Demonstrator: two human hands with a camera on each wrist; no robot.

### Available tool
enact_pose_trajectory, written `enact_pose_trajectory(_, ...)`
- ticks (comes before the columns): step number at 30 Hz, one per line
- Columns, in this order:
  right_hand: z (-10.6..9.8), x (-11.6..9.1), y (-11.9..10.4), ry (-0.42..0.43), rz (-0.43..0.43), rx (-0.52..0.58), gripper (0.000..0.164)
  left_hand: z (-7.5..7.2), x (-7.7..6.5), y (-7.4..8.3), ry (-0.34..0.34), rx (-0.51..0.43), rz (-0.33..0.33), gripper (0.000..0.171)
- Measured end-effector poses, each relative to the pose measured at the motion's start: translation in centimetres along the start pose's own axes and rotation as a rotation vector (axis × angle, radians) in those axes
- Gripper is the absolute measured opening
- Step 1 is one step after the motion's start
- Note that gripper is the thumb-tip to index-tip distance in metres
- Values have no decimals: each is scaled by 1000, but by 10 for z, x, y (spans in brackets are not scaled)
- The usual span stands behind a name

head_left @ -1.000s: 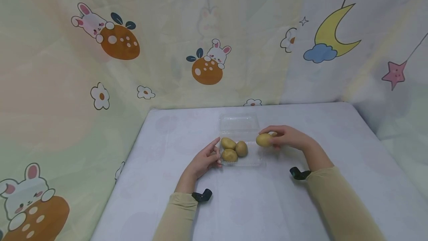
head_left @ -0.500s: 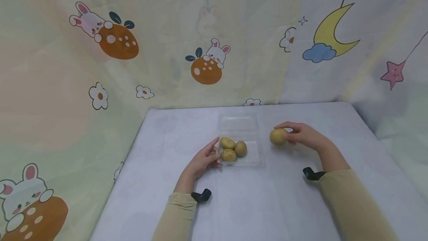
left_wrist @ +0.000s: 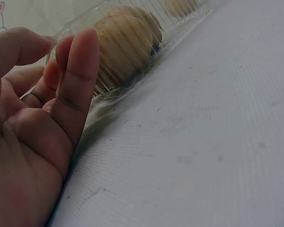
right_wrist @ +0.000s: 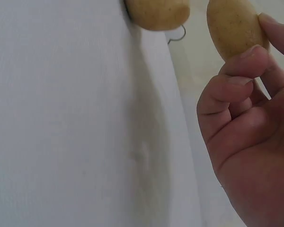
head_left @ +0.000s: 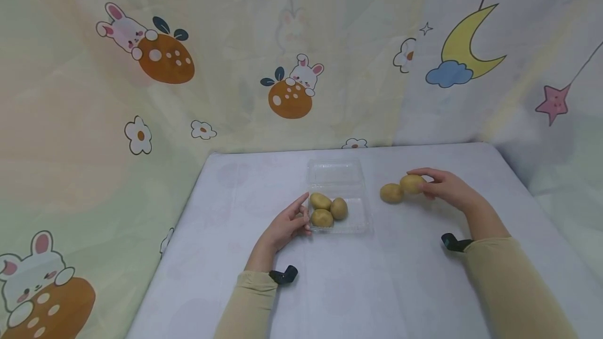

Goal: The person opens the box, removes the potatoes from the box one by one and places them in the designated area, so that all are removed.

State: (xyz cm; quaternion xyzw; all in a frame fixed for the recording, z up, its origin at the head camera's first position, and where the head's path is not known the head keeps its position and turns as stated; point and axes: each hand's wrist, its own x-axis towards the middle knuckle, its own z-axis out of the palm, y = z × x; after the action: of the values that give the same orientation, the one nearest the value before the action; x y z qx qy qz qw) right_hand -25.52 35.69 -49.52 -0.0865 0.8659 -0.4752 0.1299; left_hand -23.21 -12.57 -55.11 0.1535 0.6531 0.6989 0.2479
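My left hand (head_left: 286, 226) is at the left wall of a clear plastic clamshell box (head_left: 360, 218), its fingertips right at the rim and side. Inside the box, three yellow-brown potatoes (head_left: 339, 208) sit together toward the left; the left wrist view shows a near potato (left_wrist: 125, 45) through the ribbed wall. To the right of the box, my right hand (head_left: 445, 186) pinches another potato (right_wrist: 236, 28) between thumb and fingers. Just left of that one, a potato (head_left: 391, 193) rests on the cloth outside the box.
The lid (head_left: 334, 172) of the box lies folded back toward the far side. White cloth covers the table (head_left: 358, 286). A printed fabric backdrop (head_left: 235, 93) rises behind the table's far edge and along its sides.
My right hand has moved right, away from the box, with the potato in its fingers. The potato on the cloth, earlier hidden behind it, now shows. My left hand stays put.
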Motion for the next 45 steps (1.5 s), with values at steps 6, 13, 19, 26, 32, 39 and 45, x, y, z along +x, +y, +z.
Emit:
enact_pose_trajectory(6, -4, -2, 11, 17, 66, 32, 49, 0, 0, -1, -4, -4, 1, 72)
enact_pose_trajectory(13, -1, 0, 20, -17, 119, 37, 53, -1, 0, 1, -4, 6, -7, 72)
enact_pose_trajectory(19, 3, 2, 28, -49, 124, 26, 54, 0, -1, 1, 7, 4, -14, 72)
enact_pose_trajectory(26, 4, 4, 34, -70, 90, 45, 54, -1, 0, -2, 15, 8, -15, 71)
enact_pose_trajectory(32, 5, 5, 33, -83, 108, 56, 55, 0, 1, -1, 25, 2, -19, 71)
enact_pose_trajectory(39, 5, 4, 30, -106, 107, 49, 56, 0, 1, -2, 24, -6, -26, 70)
enact_pose_trajectory(45, 6, 3, 29, -111, 100, 74, 55, 0, 1, -2, 23, -4, -19, 70)
